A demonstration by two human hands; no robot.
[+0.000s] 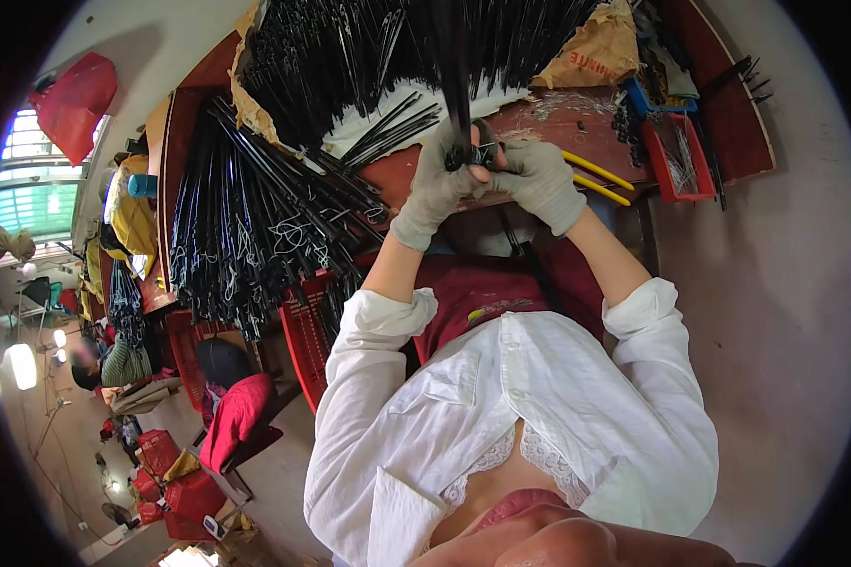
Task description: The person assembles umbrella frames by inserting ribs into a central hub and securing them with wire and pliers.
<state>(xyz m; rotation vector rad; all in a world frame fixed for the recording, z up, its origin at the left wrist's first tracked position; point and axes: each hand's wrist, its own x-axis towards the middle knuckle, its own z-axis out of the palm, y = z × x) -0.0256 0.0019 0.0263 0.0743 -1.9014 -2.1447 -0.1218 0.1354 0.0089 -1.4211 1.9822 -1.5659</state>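
Observation:
My left hand [435, 184], in a grey-white work glove with bare fingertips, is closed around the near end of a black umbrella frame [456, 90]. The frame is a folded bundle of thin black rods pointing up and away from me. My right hand [542, 181], gloved the same way, has its fingers closed at that same end, touching the left fingertips. A thin light wire or thread shows there, too small to make out. Two yellow tool handles [599, 180] stick out beside my right hand; whether it touches them I cannot tell.
Black rods [265, 208] with white loops lie piled on the red-brown table [577, 118] at left. More black frames [350, 57] fill torn paper wrapping behind. A red bin [676, 156] of thin wires stands right. Red crates [307, 335] and another person [128, 364] are left.

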